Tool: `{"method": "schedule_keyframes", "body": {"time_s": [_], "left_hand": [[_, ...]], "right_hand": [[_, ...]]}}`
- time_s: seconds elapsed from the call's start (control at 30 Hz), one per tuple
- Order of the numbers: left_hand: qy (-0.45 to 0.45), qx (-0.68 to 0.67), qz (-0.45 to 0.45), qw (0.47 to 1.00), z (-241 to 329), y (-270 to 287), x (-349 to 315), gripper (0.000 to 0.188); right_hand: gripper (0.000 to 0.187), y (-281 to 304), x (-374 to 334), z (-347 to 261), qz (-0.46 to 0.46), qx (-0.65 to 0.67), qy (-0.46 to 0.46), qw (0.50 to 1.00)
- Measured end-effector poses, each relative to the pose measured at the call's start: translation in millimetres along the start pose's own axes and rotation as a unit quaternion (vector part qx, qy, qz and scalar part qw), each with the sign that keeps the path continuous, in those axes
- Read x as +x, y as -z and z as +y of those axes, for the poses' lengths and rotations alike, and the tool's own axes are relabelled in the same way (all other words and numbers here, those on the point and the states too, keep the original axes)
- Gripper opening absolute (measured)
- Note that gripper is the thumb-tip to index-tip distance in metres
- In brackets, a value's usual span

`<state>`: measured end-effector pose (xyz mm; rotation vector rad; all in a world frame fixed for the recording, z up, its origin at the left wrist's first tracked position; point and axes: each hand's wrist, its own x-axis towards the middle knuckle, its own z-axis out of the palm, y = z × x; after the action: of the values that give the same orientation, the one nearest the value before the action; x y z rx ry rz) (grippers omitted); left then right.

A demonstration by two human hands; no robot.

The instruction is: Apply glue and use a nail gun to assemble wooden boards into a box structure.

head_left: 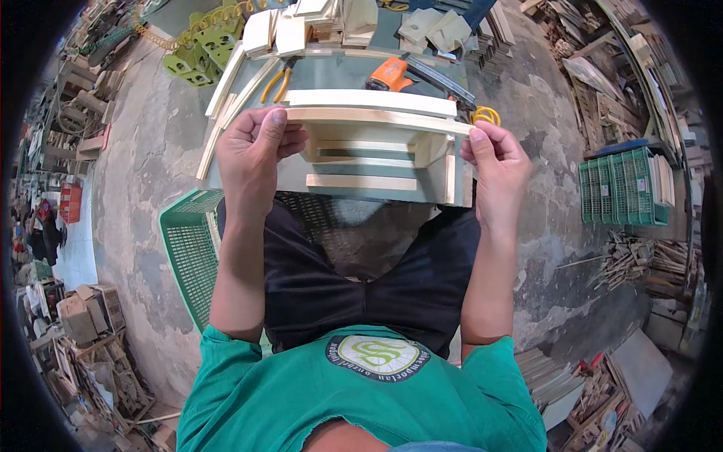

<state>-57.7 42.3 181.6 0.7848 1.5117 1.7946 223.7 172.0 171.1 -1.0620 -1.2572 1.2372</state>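
Note:
A pale wooden strip [376, 118] is held out level across the front of me. My left hand [256, 154] pinches one end between thumb and curled fingers. At the other end, the thumb and fingers of my right hand [498, 162] close on the tip. Just beyond lies a second, whiter wooden strip [369, 100], nearly parallel to the held one. Below and behind them, a small slatted wooden box frame [429, 149] stands on the worktable, partly hidden by the held strip. A loose-looking slat [361, 182] runs along its near side.
Beyond the strips lie an orange nail gun [389, 75] and yellow-handled pliers [279, 84]. Long slats [239, 98] lean at the table's left, and wood blocks [290, 34] are stacked at the back. A green plastic crate [188, 248] stands by my left leg.

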Motion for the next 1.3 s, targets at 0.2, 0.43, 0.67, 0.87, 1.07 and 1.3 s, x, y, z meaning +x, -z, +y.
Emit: {"method": "schedule_keyframes", "body": {"time_s": [0.2, 0.43, 0.67, 0.87, 1.07, 1.3], "left_hand": [[-0.044, 0.037, 0.024, 0.998, -12, 4, 4, 0.029], [-0.061, 0.077, 0.032, 0.995, -18, 4, 4, 0.029], [-0.049, 0.084, 0.034, 0.995, -24, 9, 6, 0.029], [-0.028, 0.114, 0.057, 0.991, -19, 4, 4, 0.029], [-0.013, 0.129, 0.044, 0.991, -22, 6, 5, 0.030], [-0.015, 0.144, 0.039, 0.989, -24, 9, 4, 0.030]], "right_hand": [[0.024, -3, 1, 12, -0.018, -0.059, -0.006, 0.998], [0.024, -4, 0, 15, -0.013, -0.082, 0.002, 0.997], [0.023, -6, -2, 13, -0.011, -0.092, -0.008, 0.996], [0.020, -3, 2, 23, -0.010, -0.096, 0.014, 0.995], [0.020, -2, 2, 15, -0.017, -0.112, 0.005, 0.994], [0.020, -3, 4, 18, -0.017, -0.128, 0.006, 0.992]]}}
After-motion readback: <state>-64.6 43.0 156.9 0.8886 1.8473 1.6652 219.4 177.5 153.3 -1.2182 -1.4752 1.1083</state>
